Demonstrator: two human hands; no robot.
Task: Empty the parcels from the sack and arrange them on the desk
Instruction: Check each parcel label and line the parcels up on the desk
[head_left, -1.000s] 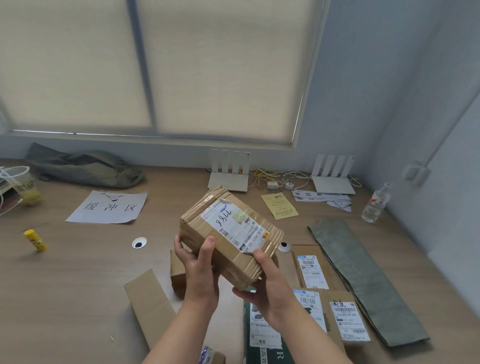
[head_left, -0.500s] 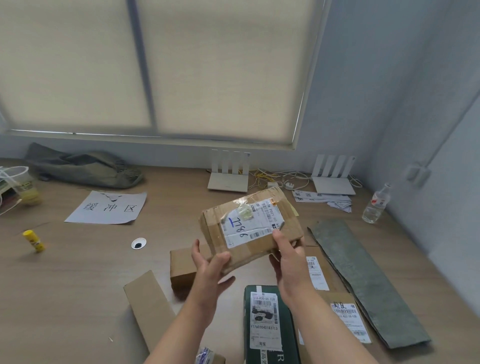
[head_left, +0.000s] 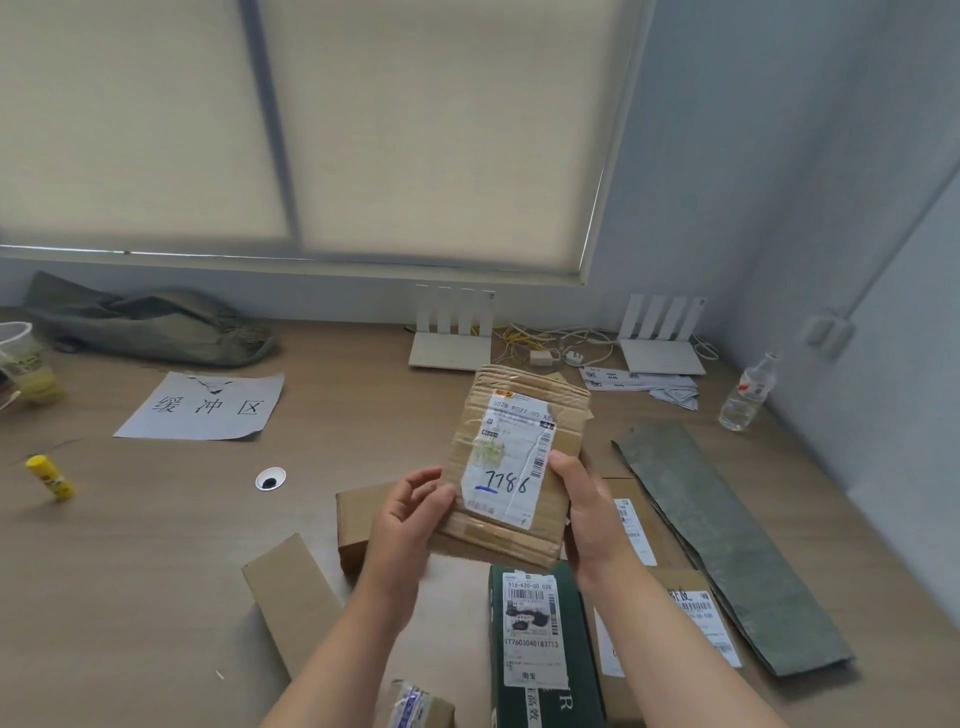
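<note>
Small brown cardboard parcel with white shipping label marked 7786 (head_left: 514, 467) is held up above the wooden tabletop (head_left: 156, 545), clear of the other boxes. Left hand (head_left: 410, 514) has loosely curled fingers on its left edge; right hand (head_left: 582, 509) clamps the right edge. Looks light, stiff, taped; tape may be slick, so side edges seem the best hold. Its underside is hidden. Dark green box with white label (head_left: 540, 644) is cut off at the bottom edge. Small label print is unreadable.
</note>
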